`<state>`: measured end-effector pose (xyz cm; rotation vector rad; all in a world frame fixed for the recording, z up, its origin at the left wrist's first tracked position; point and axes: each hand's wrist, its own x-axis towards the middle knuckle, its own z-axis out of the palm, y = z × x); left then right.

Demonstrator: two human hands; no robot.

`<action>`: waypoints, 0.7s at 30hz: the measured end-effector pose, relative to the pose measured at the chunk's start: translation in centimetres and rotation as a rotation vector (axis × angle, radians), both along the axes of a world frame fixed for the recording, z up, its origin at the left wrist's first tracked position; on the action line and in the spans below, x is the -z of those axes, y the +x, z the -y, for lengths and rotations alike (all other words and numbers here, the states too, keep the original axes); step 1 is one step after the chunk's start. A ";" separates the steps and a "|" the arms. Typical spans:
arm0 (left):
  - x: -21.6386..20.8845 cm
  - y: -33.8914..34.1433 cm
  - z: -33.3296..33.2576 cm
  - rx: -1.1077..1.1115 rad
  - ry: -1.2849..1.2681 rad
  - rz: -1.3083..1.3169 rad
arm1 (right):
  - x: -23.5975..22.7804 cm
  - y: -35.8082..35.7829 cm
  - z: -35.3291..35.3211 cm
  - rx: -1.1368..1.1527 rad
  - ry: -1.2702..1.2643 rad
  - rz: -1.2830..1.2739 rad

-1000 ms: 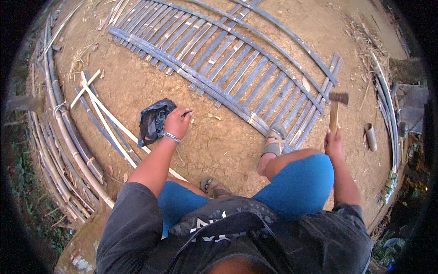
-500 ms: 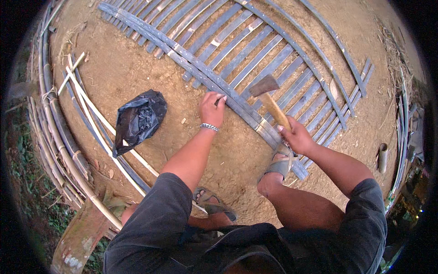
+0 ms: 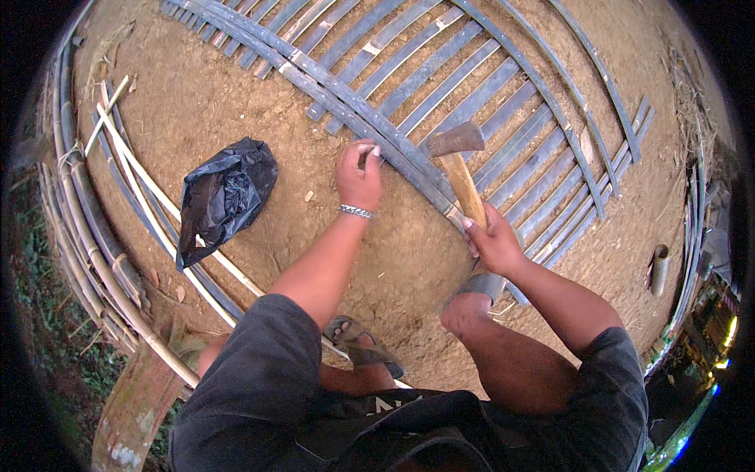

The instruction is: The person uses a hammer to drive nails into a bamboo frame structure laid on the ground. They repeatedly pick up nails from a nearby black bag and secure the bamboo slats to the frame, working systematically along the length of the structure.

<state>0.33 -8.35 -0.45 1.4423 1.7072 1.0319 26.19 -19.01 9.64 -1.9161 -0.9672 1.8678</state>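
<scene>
The right hand [image 3: 499, 242] is gripping a hatchet [image 3: 462, 176] firmly by its wooden handle, and the dark head is showing over the near rails [image 3: 355, 105] of a slatted panel [image 3: 487, 88] that's lying across the bare dirt! Over here the left hand [image 3: 359, 179] is holding its fingers curled inward near those rails; whether they're pinching anything, I cannot tell. Farther left, a black plastic bag [image 3: 211, 200] is gaping open, with pale strips [image 3: 167, 198] lying just beside it.
</scene>
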 end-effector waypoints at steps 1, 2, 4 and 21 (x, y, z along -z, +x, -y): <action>-0.3 -0.3 0.2 -0.028 -0.092 0.094 | -0.1 -0.1 0.2 0.021 0.003 -0.015; -0.5 -0.5 0.3 -0.039 -0.103 0.086 | -0.1 -0.2 0.4 0.042 0.006 -0.031; -2.7 -0.7 0.8 -0.018 -0.228 0.165 | -0.2 -0.1 0.9 0.073 0.014 -0.034; -3.4 -1.7 0.6 0.177 -0.107 -0.035 | 0.3 -0.3 2.3 0.122 -0.025 -0.083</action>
